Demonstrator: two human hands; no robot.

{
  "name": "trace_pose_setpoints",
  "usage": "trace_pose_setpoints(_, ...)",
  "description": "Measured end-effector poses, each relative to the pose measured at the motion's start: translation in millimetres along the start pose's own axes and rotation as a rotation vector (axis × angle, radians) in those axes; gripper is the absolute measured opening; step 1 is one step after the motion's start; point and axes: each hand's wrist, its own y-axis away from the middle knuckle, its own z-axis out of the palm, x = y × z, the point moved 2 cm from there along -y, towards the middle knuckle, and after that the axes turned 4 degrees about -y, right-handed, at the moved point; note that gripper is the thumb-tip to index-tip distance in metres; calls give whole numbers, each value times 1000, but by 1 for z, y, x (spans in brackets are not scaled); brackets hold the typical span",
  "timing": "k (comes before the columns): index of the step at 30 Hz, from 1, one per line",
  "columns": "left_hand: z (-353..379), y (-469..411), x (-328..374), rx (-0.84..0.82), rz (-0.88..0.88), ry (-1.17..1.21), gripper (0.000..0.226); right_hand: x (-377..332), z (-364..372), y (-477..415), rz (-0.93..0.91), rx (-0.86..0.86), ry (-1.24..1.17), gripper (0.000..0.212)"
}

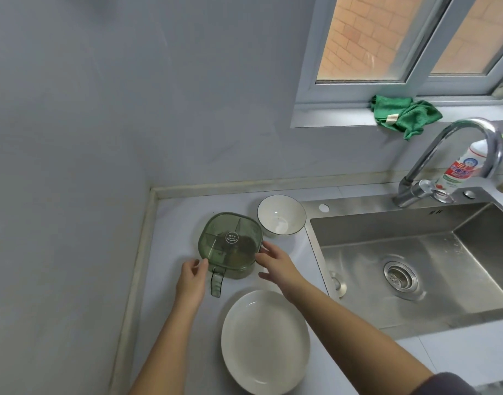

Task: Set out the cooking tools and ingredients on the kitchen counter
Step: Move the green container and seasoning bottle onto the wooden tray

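A green see-through seasoning box (230,243) with a divided lid and a short handle toward me stands on the pale counter (176,215). My left hand (191,280) touches its near left corner with thumb and fingers. My right hand (276,266) rests its fingertips on the box's right side, fingers spread. Just behind the box, to the right, sits a white bowl (281,215). A large white plate (266,342) lies in front of the box, close to me.
A steel sink (415,269) with a drain fills the right side, a curved tap (449,155) behind it. A dish-soap bottle (461,169) stands by the tap. A green cloth (404,114) lies on the window sill. Grey walls close the counter at left and back.
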Motion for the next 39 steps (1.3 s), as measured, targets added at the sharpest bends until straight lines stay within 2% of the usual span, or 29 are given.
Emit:
trace_pose_setpoints(3,-4,-6,8,52,53,-29,33,6,5,5,10,16,-14,35)
trace_pose_setpoints(5,-9,-6,14,85,55,-81,38,7,1,5,17,41,-22,47)
trace_pose_setpoints(8,-7,-2,13,-5,21,-115,49,-2,-2,-3,-3,49,19,55)
trace_pose_setpoints(11,2,-2,6,-126,27,-37,46,-11,3,-11,-23,-9,23,42)
trace_pose_setpoints(15,1,11,15,-10,70,110,40,-5,9,-10,-9,-17,-29,41)
trace_pose_setpoints(17,-1,23,21,43,141,90,39,-2,6,-2,4,-22,-75,42)
trace_pose_setpoints(21,-3,53,44,34,282,126,37,-7,-14,19,11,-54,-188,42)
trace_pose_setpoints(25,21,95,80,-60,416,167,37,-23,-62,50,-3,-63,-343,50)
trace_pose_setpoints(28,57,129,106,-181,495,141,35,-26,-113,83,-65,-7,-447,43)
trace_pose_setpoints(32,129,179,125,-318,585,71,48,-6,-196,135,-120,149,-500,50)
trace_pose_setpoints(36,211,243,131,-429,614,45,52,23,-287,191,-146,280,-516,35)
trace_pose_setpoints(39,269,295,135,-536,621,59,50,41,-353,233,-140,386,-537,35)
